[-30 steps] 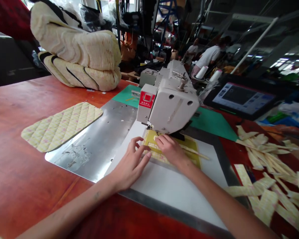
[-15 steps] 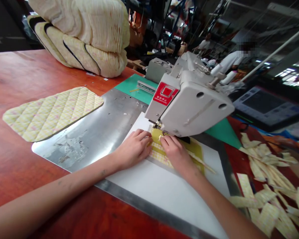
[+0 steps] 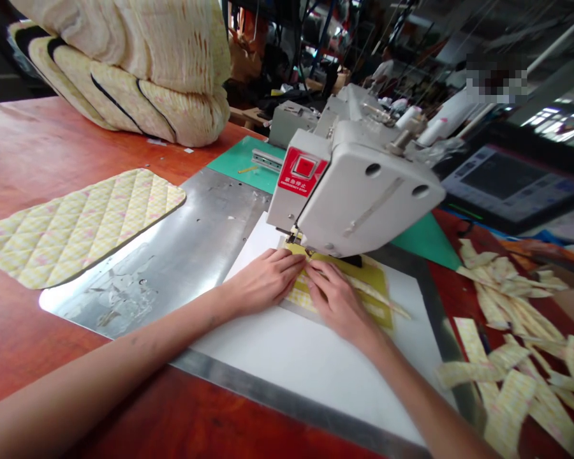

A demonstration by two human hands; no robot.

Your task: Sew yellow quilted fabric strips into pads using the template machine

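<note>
Beneath the head of a white sewing machine, both hands meet at a yellow-green template on a white sheet. A narrow checked fabric strip runs across the template to the right. My left hand is closed at the strip's near end, fingertips just in front of the needle area. Touching it, my right hand pinches the same strip with bent fingers. The exact grip points are partly hidden by the fingers.
A quilted checked pad lies left, partly over a metal plate. Behind it rises a stack of quilted pieces. Loose fabric strips cover the right side, below a screen. A person is in the background.
My left hand has slid right along the strip until its fingertips meet my right hand. A pale bit of fabric between the hands is now covered. The view has shifted slightly.
</note>
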